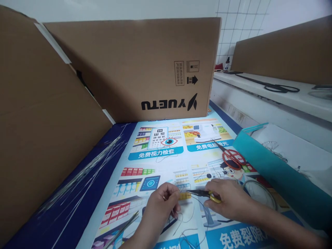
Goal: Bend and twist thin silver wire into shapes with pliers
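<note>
Left hand [166, 202], bottom centre of the frame: thumb and forefinger pinched together on a thin wire [193, 207]. Right hand [229, 197], to its right: closed around the yellow handles of the dark-nosed pliers [199, 193]. The pliers' nose points left, tips just beside the left fingertips; whether they grip the wire cannot be determined.

Risks, in this inspector's judgement: a slip of the pliers could nip or scratch the left fingers, owing to the close spacing. The slack wire loops could snag or kink if pulled, since they trail loosely below both hands toward a wire tangle [187, 238] at the bottom edge. The fine wire is also hard to distinguish against the busy printed poster [155, 167], which could cause a misplaced grip.

Surroundings: red-handled scissors [225, 151] lie right of centre, beyond the right hand, blades toward the upper left. A teal box [272, 169] holding wire pieces stands at the right, near the right forearm, and limits movement that way. A long wire bundle [95, 159] lies at the left; a shorter bundle [124, 226] lies beside the left forearm, liable to be brushed. A cardboard panel [129, 65] closes off the far side.
</note>
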Tool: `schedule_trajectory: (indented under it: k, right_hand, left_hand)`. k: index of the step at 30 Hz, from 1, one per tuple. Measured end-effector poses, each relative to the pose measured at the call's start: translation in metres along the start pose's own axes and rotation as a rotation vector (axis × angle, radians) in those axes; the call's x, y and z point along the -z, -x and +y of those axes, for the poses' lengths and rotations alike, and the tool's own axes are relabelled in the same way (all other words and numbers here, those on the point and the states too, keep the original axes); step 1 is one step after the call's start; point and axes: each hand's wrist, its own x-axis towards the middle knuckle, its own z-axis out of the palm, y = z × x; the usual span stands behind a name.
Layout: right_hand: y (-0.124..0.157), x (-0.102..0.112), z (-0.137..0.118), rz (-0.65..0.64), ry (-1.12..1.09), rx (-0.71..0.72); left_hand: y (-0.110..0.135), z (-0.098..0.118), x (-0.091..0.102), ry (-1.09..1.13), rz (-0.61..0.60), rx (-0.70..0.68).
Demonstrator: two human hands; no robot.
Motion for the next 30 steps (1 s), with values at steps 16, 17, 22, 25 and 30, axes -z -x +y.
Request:
schedule_trajectory:
  k: [16,17,22,25,30]
  right_hand:
    - [0.001,-0.003,-0.004,-0.020,-0.021,-0.027]
    - [0.001,-0.004,-0.004,-0.022,-0.021,-0.031]
    - [0.002,-0.005,-0.005,-0.024,-0.008,-0.043]
    - [0.002,-0.004,-0.007,-0.029,-0.018,-0.038]
    - [0.003,-0.001,-0.014,-0.045,-0.028,-0.080]
  left_hand:
    - [-0.002,-0.011,-0.001,0.035,0.047,0.001]
    - [-0.002,-0.011,-0.002,0.050,0.043,0.005]
    - [0.002,-0.006,-0.003,0.117,0.042,0.024]
    - [0.003,-0.003,-0.004,0.111,0.050,-0.001]
    - [0.000,-0.011,-0.006,0.049,0.114,-0.044]
